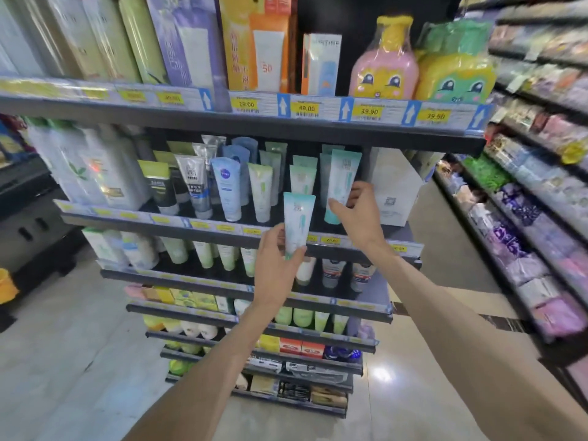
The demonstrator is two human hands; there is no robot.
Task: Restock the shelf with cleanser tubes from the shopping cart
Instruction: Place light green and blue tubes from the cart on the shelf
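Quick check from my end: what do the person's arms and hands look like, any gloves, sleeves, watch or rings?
Both arms are bare from wrist to the frame's bottom edge: no sleeves show. The left hand and right hand wear no gloves. No watch, bracelet or band shows on either wrist, and no rings are visible on the fingers that show. No tags or markings on either arm.

Both bare forearms reach up and forward from the lower edge of the view, roughly side by side. The left hand [276, 259] is raised with its back to the camera, thumb and fingers [299, 254] pinching the lower end of an upright tube [297, 219]. The right hand [358, 211] reaches higher and farther, its fingers curled round a second tube [342, 183].
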